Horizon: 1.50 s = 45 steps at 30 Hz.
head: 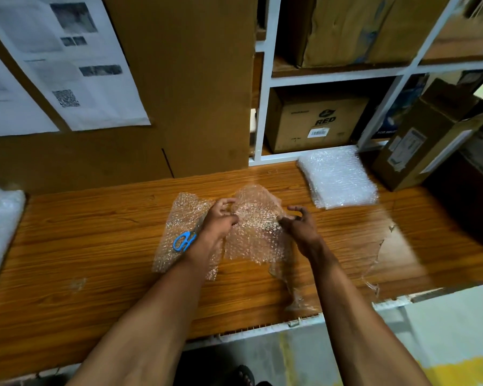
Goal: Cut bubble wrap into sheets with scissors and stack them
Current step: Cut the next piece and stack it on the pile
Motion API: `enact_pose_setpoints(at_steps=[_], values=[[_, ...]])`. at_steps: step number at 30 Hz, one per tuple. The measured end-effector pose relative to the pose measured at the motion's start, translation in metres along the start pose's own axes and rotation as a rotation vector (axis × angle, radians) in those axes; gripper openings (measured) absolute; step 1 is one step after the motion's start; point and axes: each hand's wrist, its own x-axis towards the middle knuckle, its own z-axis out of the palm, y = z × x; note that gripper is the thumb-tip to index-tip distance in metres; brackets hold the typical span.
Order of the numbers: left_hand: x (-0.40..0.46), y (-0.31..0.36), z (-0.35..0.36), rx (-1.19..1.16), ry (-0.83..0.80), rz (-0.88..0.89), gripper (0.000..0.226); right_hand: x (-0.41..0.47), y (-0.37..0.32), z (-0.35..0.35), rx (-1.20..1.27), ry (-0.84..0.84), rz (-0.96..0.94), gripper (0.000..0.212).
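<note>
my left hand (219,218) has its fingers curled, thumb and fingertips pinching the left edge of a loose bubble wrap sheet (255,227). my right hand (300,225) pinches the same sheet's right edge, with the index finger sticking out above the pinch. the sheet hangs between the two hands, lifted and crumpled, its lower part drooping toward the wooden table (95,218).

just left of my left hand a second sheet of bubble wrap (176,218) lies flat on the table, partly under my left forearm. the scissors (188,236) rest on it, blue handles toward me, blades pointing away and running under my left wrist. neither hand touches them.

further out, back right on the table, a stack of cut sheets (338,176) sits against the white shelf frame (262,107), well apart from my hands. a thin clear scrap of film (375,263) trails near the table's right front edge. at the far left edge a white roll of wrap (0,224) is partly in view.

writing: the cardboard box (315,121) in the lower shelf bay reads "red" under a small logo, with a white barcode label below. a printed paper sheet (76,59) taped to the big cardboard panel carries a qr code; its text is too blurred to read. the tilted box (430,135) on the right has labels i cannot read.
</note>
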Motion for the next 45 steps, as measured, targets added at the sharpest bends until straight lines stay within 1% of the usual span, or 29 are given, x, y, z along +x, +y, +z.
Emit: enact_pose_setpoints(at_steps=[3, 7, 11, 13, 15, 17, 20, 22, 24, 26, 29, 30, 31, 33, 35, 37, 39, 42, 45], values=[[-0.005, 0.017, -0.004, -0.020, -0.050, 0.032, 0.042, 0.002, -0.016, -0.006, 0.033, -0.010, -0.046, 0.041], [-0.005, 0.030, -0.009, -0.011, -0.093, 0.002, 0.022, 0.001, -0.037, -0.012, -0.018, -0.040, -0.117, 0.037], [0.001, 0.046, -0.017, 0.054, -0.114, -0.001, 0.021, 0.004, -0.054, -0.014, -0.074, -0.070, -0.146, 0.029], [0.005, 0.057, -0.020, 0.114, -0.151, 0.007, 0.024, 0.007, -0.064, -0.013, -0.180, -0.059, -0.153, 0.033], [0.009, 0.069, -0.022, 0.190, -0.174, 0.017, 0.027, 0.010, -0.073, -0.013, -0.371, -0.018, -0.180, 0.039], [0.015, 0.081, -0.023, 0.288, -0.163, 0.054, 0.027, 0.011, -0.084, -0.014, -0.556, 0.034, -0.233, 0.041], [0.027, 0.092, -0.021, 0.361, -0.137, 0.099, 0.022, 0.009, -0.099, -0.013, -0.738, 0.120, -0.368, 0.028], [0.034, 0.099, -0.020, 0.379, -0.137, 0.117, 0.018, 0.011, -0.105, -0.014, -0.779, 0.152, -0.439, 0.016], [0.037, 0.106, -0.019, 0.385, -0.147, 0.132, 0.014, 0.013, -0.108, -0.016, -0.791, 0.174, -0.458, 0.010], [0.042, 0.110, -0.017, 0.381, -0.161, 0.148, 0.010, 0.014, -0.111, -0.016, -0.783, 0.201, -0.460, 0.009], [0.053, 0.111, -0.013, 0.408, -0.177, 0.184, 0.007, 0.017, -0.111, -0.018, -0.707, 0.218, -0.420, 0.017], [0.054, 0.112, -0.011, 0.416, -0.179, 0.188, 0.007, 0.016, -0.111, -0.016, -0.610, 0.196, -0.385, 0.020], [0.056, 0.113, -0.007, 0.419, -0.184, 0.195, 0.010, 0.015, -0.110, -0.016, -0.463, 0.158, -0.344, 0.026], [0.060, 0.115, 0.000, 0.404, -0.181, 0.205, 0.016, 0.010, -0.112, -0.013, -0.186, 0.078, -0.282, 0.044], [0.062, 0.118, 0.008, 0.382, -0.181, 0.205, 0.023, 0.009, -0.117, -0.014, -0.065, -0.017, -0.216, 0.052], [0.062, 0.123, 0.019, 0.404, -0.166, 0.196, 0.030, 0.013, -0.120, -0.019, -0.056, -0.094, -0.190, 0.048], [0.067, 0.124, 0.031, 0.412, -0.147, 0.185, 0.030, 0.024, -0.121, -0.029, -0.093, -0.138, -0.205, 0.041], [0.073, 0.125, 0.053, 0.402, -0.126, 0.165, 0.033, 0.045, -0.122, -0.051, -0.144, -0.104, -0.212, 0.014], [0.081, 0.124, 0.080, 0.355, -0.088, 0.168, 0.031, 0.065, -0.131, -0.076, -0.149, -0.086, -0.189, 0.016]])
